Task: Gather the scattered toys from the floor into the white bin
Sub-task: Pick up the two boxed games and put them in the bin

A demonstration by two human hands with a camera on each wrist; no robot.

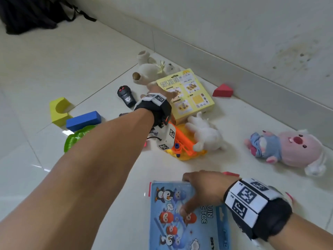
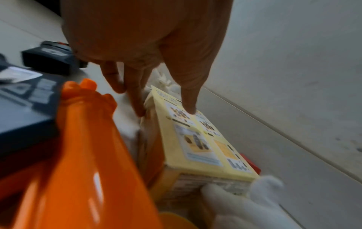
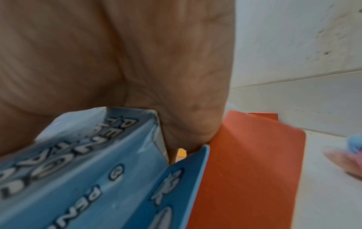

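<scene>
My left hand [image 1: 160, 93] reaches far forward to a yellow tic-tac-toe box [image 1: 194, 94] lying among the toys. In the left wrist view the left hand [image 2: 162, 108] pinches the near corner of the yellow box [image 2: 203, 142], thumb on top and fingers down its side. Close to me, my right hand [image 1: 198, 186] grips a blue penguin tic-tac-toe box [image 1: 173, 219], thumb on its face and fingers over the far edge. The right wrist view shows the blue box [image 3: 88, 170] against my palm, with a red flat piece [image 3: 254, 162] beside it. The white bin is out of view.
An orange toy gun [image 1: 182, 139] and a white plush rabbit [image 1: 207, 136] lie under my left wrist. A pink plush [image 1: 292, 148] lies right, a red wedge [image 1: 222, 91] by the wall. A black remote [image 1: 126, 98], yellow arch block [image 1: 59, 110], blue block [image 1: 82, 120] and white bear [image 1: 149, 67] lie left.
</scene>
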